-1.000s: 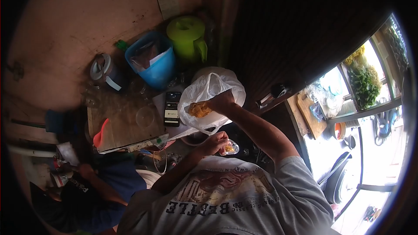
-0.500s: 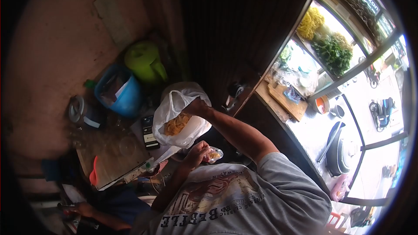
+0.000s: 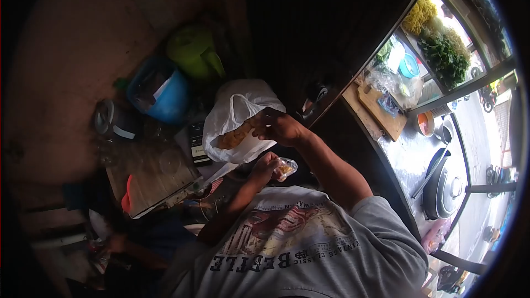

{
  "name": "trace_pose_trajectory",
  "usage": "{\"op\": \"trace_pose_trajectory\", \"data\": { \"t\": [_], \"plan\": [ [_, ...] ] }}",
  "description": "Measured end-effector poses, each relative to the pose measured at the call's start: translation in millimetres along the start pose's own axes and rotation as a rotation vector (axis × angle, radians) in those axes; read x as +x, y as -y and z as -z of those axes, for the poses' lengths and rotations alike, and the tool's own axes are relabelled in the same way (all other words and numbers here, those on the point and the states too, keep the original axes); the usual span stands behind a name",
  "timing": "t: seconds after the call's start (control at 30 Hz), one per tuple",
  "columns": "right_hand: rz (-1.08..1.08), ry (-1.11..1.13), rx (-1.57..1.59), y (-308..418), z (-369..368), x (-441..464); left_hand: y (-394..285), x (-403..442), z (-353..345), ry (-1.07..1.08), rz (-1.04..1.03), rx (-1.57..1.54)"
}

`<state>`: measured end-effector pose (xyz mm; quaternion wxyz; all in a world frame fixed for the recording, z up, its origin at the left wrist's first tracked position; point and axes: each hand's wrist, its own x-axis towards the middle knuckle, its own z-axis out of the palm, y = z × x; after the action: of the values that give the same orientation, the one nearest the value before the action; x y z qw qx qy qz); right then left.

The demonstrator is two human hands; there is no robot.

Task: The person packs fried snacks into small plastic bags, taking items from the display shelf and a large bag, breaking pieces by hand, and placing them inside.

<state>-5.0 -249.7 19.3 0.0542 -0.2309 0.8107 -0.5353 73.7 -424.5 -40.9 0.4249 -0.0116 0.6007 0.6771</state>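
Note:
A white plastic bag stands with its mouth open, and orange-brown crackers show inside it. My right hand is at the bag's mouth, its fingers curled against crackers at the right side of the opening. Just below the bag, my left hand is closed around a small clear plastic bag with yellowish bits of food in it. The fingertips of the left hand are partly hidden.
A phone lies left of the bag. Around it are a wooden board, a blue container and a green jug. Rightward, a counter holds a cutting board and a lidded pot. Another person's arm is lower left.
My right hand has come partly out of the bag's mouth, and its fingers now show at the crackers. The left hand still holds the small bag. The whole view has shifted slightly.

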Motion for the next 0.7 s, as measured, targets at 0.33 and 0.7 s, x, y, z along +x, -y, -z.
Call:
{"op": "trace_pose_trajectory", "data": {
  "t": [0.33, 0.7],
  "plan": [
    [-0.518, -0.375, 1.203, 48, 77, -157, -36, 46, -105, 0.304, 0.046, -0.047],
    [-0.446, -0.933, 0.755, 67, 247, -370, -110, 145, -343, 0.508, -0.084, -0.005]
  ]
}}
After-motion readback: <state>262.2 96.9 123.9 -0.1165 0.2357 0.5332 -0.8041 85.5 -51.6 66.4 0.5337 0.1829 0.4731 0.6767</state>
